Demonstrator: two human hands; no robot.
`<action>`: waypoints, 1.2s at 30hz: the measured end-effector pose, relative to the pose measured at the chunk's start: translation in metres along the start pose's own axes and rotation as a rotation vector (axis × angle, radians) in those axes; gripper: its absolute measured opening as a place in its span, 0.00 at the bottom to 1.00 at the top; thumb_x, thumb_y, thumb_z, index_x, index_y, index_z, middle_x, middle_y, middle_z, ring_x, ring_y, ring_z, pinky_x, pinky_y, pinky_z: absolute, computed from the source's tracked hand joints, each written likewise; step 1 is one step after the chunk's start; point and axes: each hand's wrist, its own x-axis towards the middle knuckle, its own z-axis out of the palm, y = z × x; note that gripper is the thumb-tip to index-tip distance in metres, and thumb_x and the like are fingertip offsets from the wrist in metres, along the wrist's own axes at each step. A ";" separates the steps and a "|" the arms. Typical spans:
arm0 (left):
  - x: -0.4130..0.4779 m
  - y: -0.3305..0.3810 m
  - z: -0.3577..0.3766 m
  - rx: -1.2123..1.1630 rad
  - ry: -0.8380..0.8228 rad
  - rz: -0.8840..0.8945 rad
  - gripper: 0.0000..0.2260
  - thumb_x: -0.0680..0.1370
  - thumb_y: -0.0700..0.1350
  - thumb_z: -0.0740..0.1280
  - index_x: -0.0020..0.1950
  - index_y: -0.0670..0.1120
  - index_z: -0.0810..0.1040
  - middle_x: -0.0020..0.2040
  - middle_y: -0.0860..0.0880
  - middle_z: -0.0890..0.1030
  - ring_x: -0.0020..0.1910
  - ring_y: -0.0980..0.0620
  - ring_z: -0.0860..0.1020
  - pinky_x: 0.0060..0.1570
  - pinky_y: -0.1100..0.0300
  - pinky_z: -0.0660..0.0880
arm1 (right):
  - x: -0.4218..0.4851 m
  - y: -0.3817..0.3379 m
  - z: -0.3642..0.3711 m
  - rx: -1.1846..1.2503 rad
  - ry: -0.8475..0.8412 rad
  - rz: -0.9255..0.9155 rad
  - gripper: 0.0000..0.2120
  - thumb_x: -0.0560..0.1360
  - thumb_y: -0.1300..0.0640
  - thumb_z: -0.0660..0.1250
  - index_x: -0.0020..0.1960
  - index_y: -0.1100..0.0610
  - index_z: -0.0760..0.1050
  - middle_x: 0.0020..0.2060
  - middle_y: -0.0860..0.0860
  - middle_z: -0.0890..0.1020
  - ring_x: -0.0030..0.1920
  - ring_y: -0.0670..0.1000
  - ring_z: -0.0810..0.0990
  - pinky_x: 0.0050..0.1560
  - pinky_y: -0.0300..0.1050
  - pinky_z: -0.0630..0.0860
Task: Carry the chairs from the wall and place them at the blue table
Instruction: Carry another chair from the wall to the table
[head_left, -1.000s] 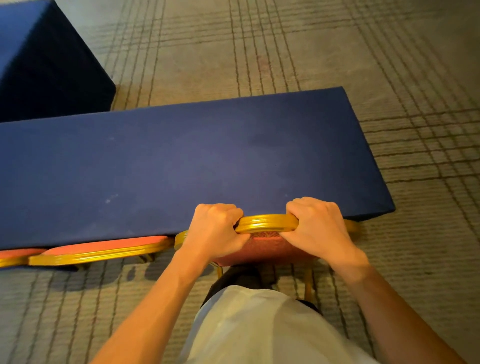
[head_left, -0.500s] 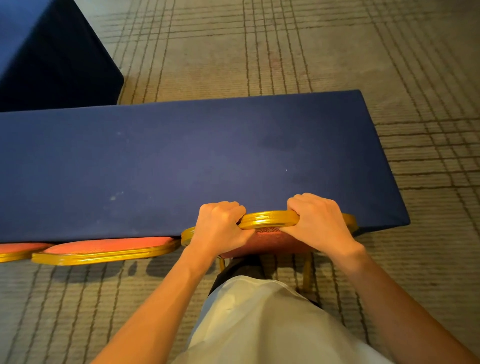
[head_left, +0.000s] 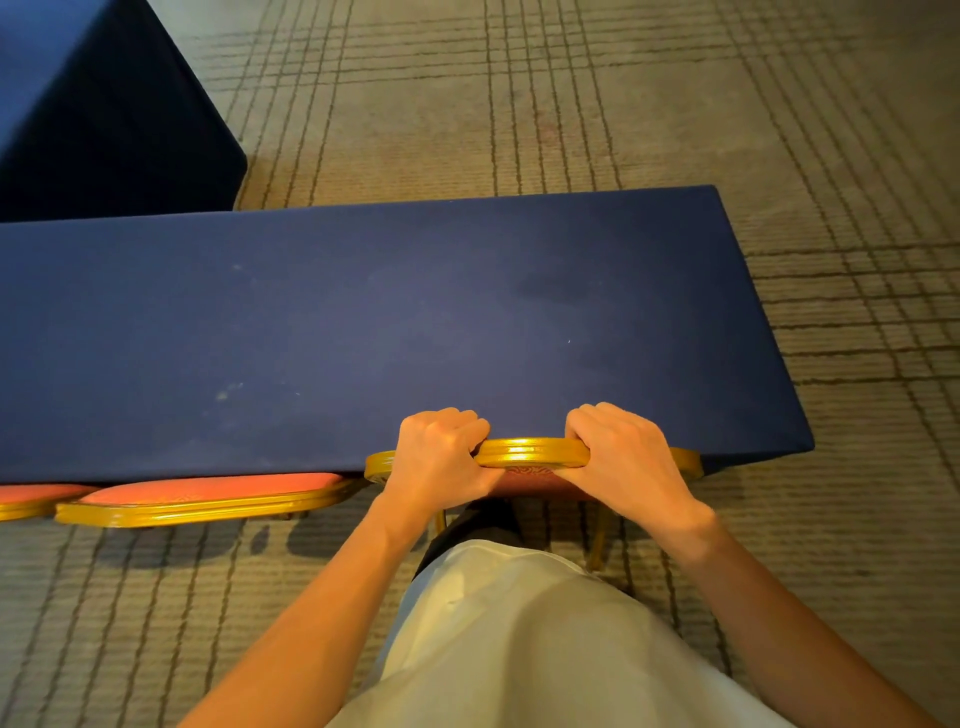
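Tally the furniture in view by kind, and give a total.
Gold-framed chairs: 3 (gripped chair, neighbouring chair, cut-off chair at left edge)
Blue-covered tables: 2 (near table, far table)
Total: 5

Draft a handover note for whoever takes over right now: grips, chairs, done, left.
Left grip and right grip each curl round the gold top rail of the held chair.
The held chair stands at the near edge of the blue table, towards its right end.
Done: a second chair and a third chair stand at the same edge, to the left.
Left: settle the held chair and let go. Whether more chairs wait at the wall is out of view.
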 end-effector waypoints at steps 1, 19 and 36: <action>-0.004 0.000 0.005 0.016 -0.029 -0.012 0.17 0.70 0.54 0.72 0.27 0.49 0.70 0.24 0.54 0.70 0.23 0.54 0.64 0.22 0.60 0.62 | -0.002 0.001 0.005 -0.004 -0.014 0.001 0.16 0.74 0.37 0.71 0.42 0.46 0.69 0.38 0.42 0.74 0.37 0.46 0.72 0.33 0.35 0.60; -0.041 0.007 0.020 0.141 -0.142 -0.109 0.18 0.72 0.64 0.75 0.36 0.51 0.77 0.31 0.54 0.77 0.27 0.55 0.70 0.28 0.63 0.63 | -0.009 0.004 0.034 -0.027 -0.160 -0.010 0.17 0.76 0.36 0.68 0.56 0.47 0.76 0.50 0.45 0.79 0.45 0.45 0.73 0.45 0.36 0.67; -0.051 0.009 0.051 0.206 -0.399 -0.223 0.17 0.77 0.66 0.67 0.50 0.53 0.76 0.44 0.54 0.79 0.37 0.55 0.72 0.37 0.60 0.64 | -0.011 0.014 0.072 -0.037 -0.248 -0.037 0.15 0.76 0.39 0.70 0.57 0.46 0.77 0.49 0.44 0.74 0.48 0.46 0.71 0.43 0.39 0.67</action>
